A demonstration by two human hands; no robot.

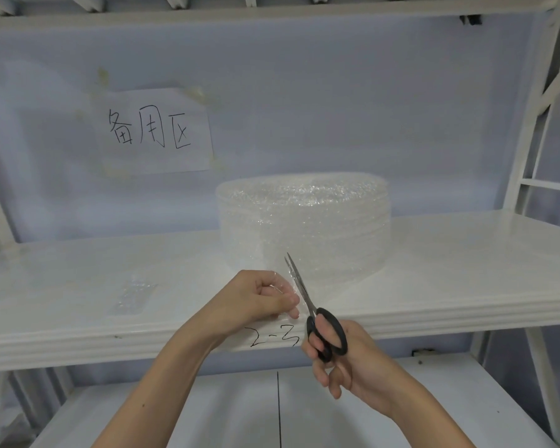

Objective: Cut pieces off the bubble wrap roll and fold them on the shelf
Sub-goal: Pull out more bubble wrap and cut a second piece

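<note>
A big clear bubble wrap roll (304,224) stands on end on the white shelf (450,253), right of centre. Its loose end (290,287) is pulled forward toward the shelf's front edge. My left hand (265,297) pinches that loose end. My right hand (343,357) grips black-handled scissors (317,318), whose blades point up and away and lie against the wrap just right of my left fingers. A folded piece of bubble wrap (135,297) lies flat on the shelf at the left.
A paper sign (152,130) with handwritten characters is taped to the back panel. "2-3" is written on the shelf's front edge (272,337). A lower white shelf (207,415) sits beneath my arms. White metal frame posts (530,124) rise at the right.
</note>
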